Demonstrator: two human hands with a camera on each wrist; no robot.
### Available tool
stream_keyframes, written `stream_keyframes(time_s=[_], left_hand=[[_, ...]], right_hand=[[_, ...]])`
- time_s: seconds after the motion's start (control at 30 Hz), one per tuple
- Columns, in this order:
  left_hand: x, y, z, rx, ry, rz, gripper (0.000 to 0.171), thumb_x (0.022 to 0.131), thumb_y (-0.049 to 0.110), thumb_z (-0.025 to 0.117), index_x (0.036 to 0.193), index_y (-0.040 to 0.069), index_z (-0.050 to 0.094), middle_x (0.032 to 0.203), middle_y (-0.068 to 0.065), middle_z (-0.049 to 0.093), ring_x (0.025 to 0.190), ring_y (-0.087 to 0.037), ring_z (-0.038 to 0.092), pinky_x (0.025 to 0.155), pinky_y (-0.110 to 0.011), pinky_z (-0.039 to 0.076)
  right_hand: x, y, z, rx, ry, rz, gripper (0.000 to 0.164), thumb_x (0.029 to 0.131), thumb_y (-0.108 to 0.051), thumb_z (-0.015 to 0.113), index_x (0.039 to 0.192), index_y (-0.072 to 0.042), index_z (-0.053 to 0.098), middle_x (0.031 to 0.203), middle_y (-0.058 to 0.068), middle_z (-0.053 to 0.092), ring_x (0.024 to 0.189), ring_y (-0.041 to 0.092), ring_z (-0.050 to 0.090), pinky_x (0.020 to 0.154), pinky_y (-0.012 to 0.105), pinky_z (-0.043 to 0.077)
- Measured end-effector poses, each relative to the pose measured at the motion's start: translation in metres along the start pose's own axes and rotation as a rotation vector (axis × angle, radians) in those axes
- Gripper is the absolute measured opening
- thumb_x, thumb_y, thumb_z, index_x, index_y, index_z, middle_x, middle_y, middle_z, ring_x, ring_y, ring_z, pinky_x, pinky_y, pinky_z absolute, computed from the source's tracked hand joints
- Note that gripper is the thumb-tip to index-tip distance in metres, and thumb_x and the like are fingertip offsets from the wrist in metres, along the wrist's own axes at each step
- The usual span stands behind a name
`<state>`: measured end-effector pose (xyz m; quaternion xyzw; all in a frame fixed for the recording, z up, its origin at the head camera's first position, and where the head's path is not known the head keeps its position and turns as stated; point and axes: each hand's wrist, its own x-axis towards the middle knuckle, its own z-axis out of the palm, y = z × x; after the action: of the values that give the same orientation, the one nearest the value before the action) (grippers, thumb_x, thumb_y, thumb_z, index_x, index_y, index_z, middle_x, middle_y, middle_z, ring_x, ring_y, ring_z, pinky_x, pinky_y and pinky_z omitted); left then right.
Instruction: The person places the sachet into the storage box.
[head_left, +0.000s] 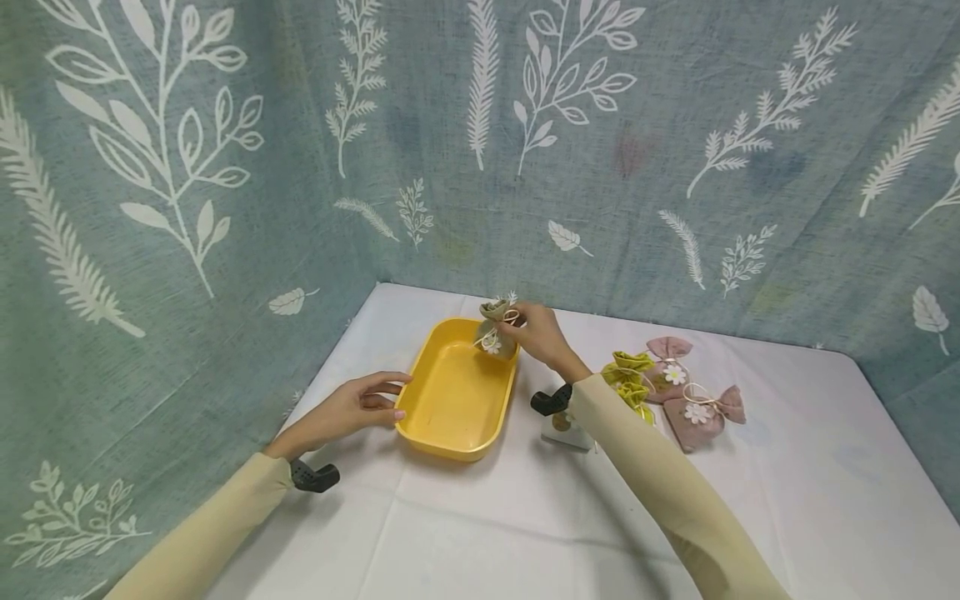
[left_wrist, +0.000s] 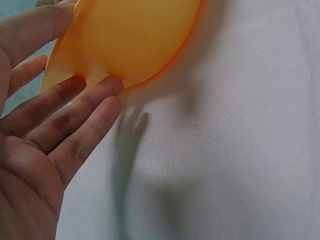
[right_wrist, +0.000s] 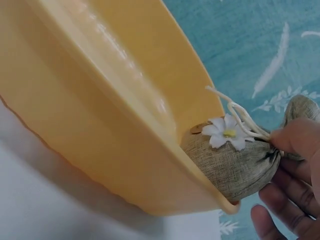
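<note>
My right hand [head_left: 542, 335] pinches the gathered neck of a grey-green drawstring pouch [right_wrist: 235, 167], which has a white flower and pale cord. The pouch's body hangs inside the far right corner of a yellow tray [head_left: 457, 450], against its rim in the right wrist view. On the tray's left side, my left hand [head_left: 363, 406] touches the rim with its thumb and fingers spread apart. Its fingers look mostly straight against the outer wall in the left wrist view. The tray's inside holds nothing besides this pouch.
Right of the tray lie yellow-green pouches [head_left: 628, 367] and two pink pouches [head_left: 693, 423] with white flowers. A pale pouch [head_left: 573, 437] is partly hidden behind the right wrist. A leaf-patterned cloth [head_left: 450, 125] hangs behind and left of the white table [head_left: 450, 533].
</note>
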<state>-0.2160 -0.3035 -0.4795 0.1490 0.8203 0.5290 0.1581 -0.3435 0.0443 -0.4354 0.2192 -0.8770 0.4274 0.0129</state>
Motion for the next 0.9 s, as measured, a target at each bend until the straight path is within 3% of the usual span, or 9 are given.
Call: stream_keyframes(time_s=[0.43,0.6,0.77,0.9], left_hand=[[0.012,0.003,0.004,0.02,0.005,0.011,0.068,0.091,0.031,0.081,0.15,0.017,0.051,0.144,-0.013,0.056,0.119,-0.026,0.066,0.087,-0.035,0.06],[0.016,0.0,0.003,0.05,0.003,0.019,0.07,0.09,0.034,0.082,0.15,0.016,0.051,0.143,-0.013,0.057,0.12,-0.026,0.065,0.089,-0.033,0.059],[0.018,-0.001,0.001,0.055,0.002,0.025,0.069,0.091,0.037,0.081,0.15,0.018,0.052,0.143,-0.011,0.057,0.124,-0.028,0.063,0.088,-0.033,0.06],[0.017,-0.001,0.001,0.047,0.0,0.02,0.069,0.091,0.036,0.081,0.151,0.017,0.051,0.144,-0.012,0.055,0.124,-0.029,0.062,0.088,-0.034,0.06]], right_hand=[[0.01,0.007,0.007,-0.077,-0.006,0.033,0.017,0.098,-0.019,0.073,0.106,-0.004,0.075,0.099,0.01,0.073,0.091,0.024,0.067,0.075,0.035,0.057],[0.01,0.008,0.008,-0.106,-0.02,0.056,0.017,0.097,-0.016,0.073,0.107,-0.003,0.075,0.104,0.012,0.075,0.096,0.025,0.071,0.08,0.035,0.06],[0.007,0.008,0.0,-0.114,-0.041,0.051,0.017,0.097,-0.018,0.074,0.106,-0.004,0.076,0.104,0.011,0.074,0.096,0.025,0.07,0.079,0.036,0.06],[0.001,0.01,-0.011,-0.079,-0.049,0.048,0.025,0.097,-0.018,0.074,0.117,-0.005,0.076,0.111,0.012,0.073,0.101,0.026,0.068,0.083,0.039,0.058]])
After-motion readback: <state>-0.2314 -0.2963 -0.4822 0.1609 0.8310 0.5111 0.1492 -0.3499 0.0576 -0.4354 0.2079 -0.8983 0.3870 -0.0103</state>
